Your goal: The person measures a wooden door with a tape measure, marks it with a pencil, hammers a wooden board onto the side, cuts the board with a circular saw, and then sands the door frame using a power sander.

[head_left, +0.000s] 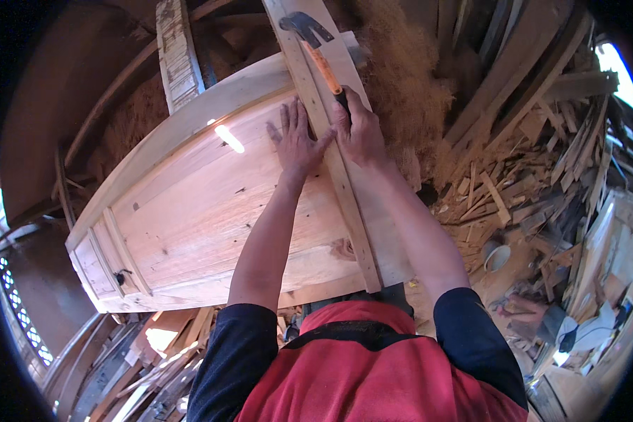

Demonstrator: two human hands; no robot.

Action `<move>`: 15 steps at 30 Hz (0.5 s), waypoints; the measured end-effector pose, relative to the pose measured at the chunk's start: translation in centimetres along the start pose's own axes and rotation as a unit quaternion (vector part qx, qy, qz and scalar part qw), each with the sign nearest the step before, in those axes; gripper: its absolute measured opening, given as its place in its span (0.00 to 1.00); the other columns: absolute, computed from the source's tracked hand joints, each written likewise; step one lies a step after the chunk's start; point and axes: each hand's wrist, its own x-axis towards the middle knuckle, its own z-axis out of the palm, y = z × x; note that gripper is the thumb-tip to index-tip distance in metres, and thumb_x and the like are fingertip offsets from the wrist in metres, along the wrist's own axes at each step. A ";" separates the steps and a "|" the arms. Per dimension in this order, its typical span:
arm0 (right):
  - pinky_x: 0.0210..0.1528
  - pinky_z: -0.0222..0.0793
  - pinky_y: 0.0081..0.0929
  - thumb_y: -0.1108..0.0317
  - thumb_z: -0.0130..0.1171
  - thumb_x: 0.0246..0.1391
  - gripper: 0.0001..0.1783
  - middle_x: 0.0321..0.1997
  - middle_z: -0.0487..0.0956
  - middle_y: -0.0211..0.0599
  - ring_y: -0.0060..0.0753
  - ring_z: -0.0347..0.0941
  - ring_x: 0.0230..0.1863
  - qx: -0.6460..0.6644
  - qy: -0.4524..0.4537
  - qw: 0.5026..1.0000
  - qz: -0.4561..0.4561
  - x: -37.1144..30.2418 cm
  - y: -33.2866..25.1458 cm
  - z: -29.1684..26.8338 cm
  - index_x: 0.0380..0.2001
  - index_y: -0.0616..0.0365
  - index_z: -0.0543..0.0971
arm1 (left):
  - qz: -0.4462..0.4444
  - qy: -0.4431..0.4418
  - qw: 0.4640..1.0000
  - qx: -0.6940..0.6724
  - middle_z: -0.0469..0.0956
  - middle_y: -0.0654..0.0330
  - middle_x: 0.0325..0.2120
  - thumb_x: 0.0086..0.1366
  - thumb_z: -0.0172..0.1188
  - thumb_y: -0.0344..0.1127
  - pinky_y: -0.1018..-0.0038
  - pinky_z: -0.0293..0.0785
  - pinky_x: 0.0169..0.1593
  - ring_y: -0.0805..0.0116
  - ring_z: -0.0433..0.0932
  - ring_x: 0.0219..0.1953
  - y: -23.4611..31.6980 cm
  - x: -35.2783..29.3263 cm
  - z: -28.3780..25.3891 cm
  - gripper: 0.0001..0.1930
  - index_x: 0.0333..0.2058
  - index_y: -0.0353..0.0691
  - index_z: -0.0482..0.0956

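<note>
From afar, I've the right hand [362,133] wrapped around the hammer [322,69], the left hand [299,149] splayed on the wooden panel [204,211].

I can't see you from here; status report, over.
Right hand gripping hammer. Left hand spread on wooden panel. Wooden strip lying across panel. Dark object at panel's left end.

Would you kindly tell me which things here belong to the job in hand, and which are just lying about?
Apparently in the job:
- claw hammer, held in the right hand
- narrow wooden strip
- framed wooden panel, under the left hand

Apparently just lying about:
- wood offcuts
- sawdust
- pale round container
</note>
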 end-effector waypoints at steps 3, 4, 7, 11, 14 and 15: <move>0.36 0.73 0.55 0.54 0.44 0.70 0.21 0.35 0.79 0.60 0.69 0.77 0.37 -0.090 -0.028 0.995 0.022 0.7 3.7 1.2 0.54 0.60 0.70 | -0.003 -0.001 1.000 -0.003 0.48 0.61 0.74 0.59 0.52 0.73 0.37 0.28 0.71 0.56 0.41 0.76 0.5 0.2 -0.3 0.53 0.73 0.43 0.48; 0.38 0.72 0.57 0.53 0.44 0.70 0.22 0.36 0.79 0.62 0.71 0.76 0.39 -0.134 -0.053 0.989 0.019 0.9 4.6 1.1 0.54 0.60 0.69 | -0.002 0.001 1.000 -0.009 0.48 0.61 0.74 0.59 0.52 0.73 0.37 0.28 0.71 0.56 0.41 0.76 0.9 0.3 -0.4 0.53 0.73 0.43 0.48; 0.40 0.71 0.58 0.54 0.44 0.69 0.22 0.37 0.79 0.64 0.72 0.75 0.41 -0.148 -0.081 0.985 0.041 1.0 3.0 1.5 0.54 0.61 0.68 | -0.014 0.004 1.000 -0.018 0.48 0.62 0.74 0.59 0.51 0.73 0.38 0.29 0.71 0.57 0.41 0.76 -0.1 -0.3 -0.3 0.53 0.72 0.42 0.49; 0.41 0.71 0.59 0.54 0.45 0.69 0.22 0.38 0.79 0.64 0.70 0.76 0.42 -0.123 -0.044 0.989 0.071 0.1 1.2 2.2 0.54 0.61 0.69 | 0.003 0.018 1.000 -0.009 0.48 0.62 0.74 0.60 0.51 0.72 0.37 0.28 0.71 0.57 0.41 0.76 -0.4 -0.2 -0.2 0.52 0.72 0.40 0.50; 0.40 0.72 0.58 0.53 0.43 0.69 0.22 0.38 0.80 0.63 0.69 0.76 0.41 -0.230 -0.106 0.959 0.130 1.0 2.4 1.5 0.54 0.60 0.69 | 0.016 0.010 1.000 -0.014 0.47 0.61 0.74 0.60 0.52 0.71 0.37 0.28 0.71 0.58 0.41 0.76 0.4 -0.1 0.3 0.52 0.72 0.40 0.51; 0.40 0.72 0.58 0.53 0.43 0.69 0.22 0.38 0.80 0.63 0.69 0.76 0.41 -0.230 -0.104 0.959 0.127 1.4 1.5 1.9 0.54 0.60 0.69 | 0.007 0.009 1.000 -0.012 0.47 0.61 0.74 0.60 0.52 0.71 0.37 0.27 0.71 0.58 0.40 0.76 -0.2 0.0 0.6 0.52 0.72 0.40 0.51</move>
